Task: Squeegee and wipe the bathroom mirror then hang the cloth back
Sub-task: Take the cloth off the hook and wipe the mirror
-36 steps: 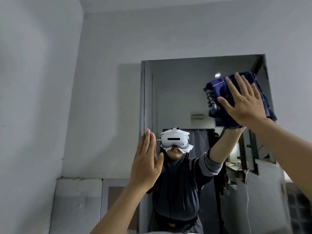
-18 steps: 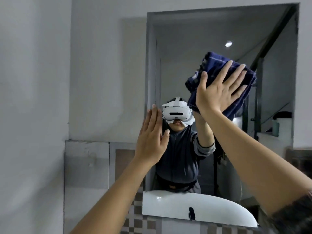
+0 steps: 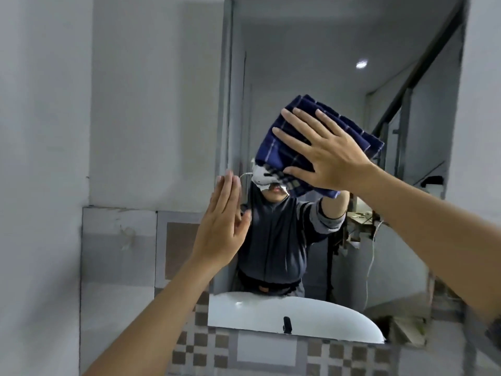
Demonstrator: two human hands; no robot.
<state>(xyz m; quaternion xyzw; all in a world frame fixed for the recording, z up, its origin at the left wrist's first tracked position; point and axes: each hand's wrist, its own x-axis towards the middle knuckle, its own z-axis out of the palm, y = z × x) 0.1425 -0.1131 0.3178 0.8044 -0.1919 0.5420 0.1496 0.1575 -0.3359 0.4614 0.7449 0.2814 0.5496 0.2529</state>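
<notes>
The bathroom mirror point(image 3: 311, 63) hangs on the grey wall ahead of me, reaching from top centre to the right. My right hand point(image 3: 329, 156) lies flat with spread fingers on a folded dark blue checked cloth point(image 3: 282, 147), pressing it against the glass near the mirror's middle. Raised edge-on at the mirror's left border is my left hand point(image 3: 222, 226), fingers straight and together, holding nothing. I cannot tell whether it touches the glass. No squeegee is in view.
The mirror reflects a person in a white headset and a dark zip top, plus the white basin rim point(image 3: 271, 313). Below the mirror is a band of brown and white checked tiles point(image 3: 200, 346). A plain grey wall point(image 3: 46, 158) closes the left side.
The cloth under my right hand has slid from the mirror's upper right down and left to its middle. My view has dropped, bringing the basin's reflection and tiles in. My left hand stays raised.
</notes>
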